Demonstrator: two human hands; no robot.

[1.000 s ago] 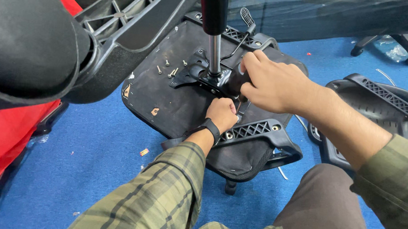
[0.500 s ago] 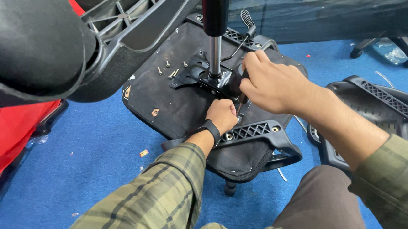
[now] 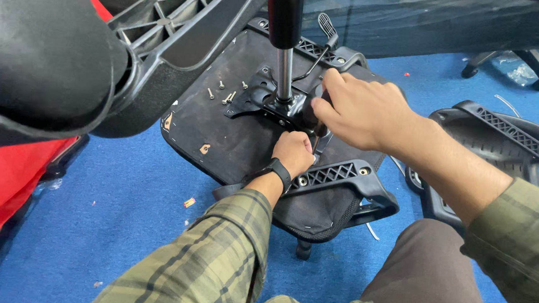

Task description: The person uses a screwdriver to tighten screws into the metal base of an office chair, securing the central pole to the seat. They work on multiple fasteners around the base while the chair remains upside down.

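Head view, right hand unmoved, left hand unmoved

The upturned chair seat lies on the carpet, in front of the person. The mechanism plate sits on the seat's middle, with the gas cylinder standing upright in it. Loose screws lie on the seat, left of the plate. The left hand rests on the seat, just before the plate; the right hand is on the plate's right side. An armrest is at the seat's near edge. A second armrest lies on the carpet, right.
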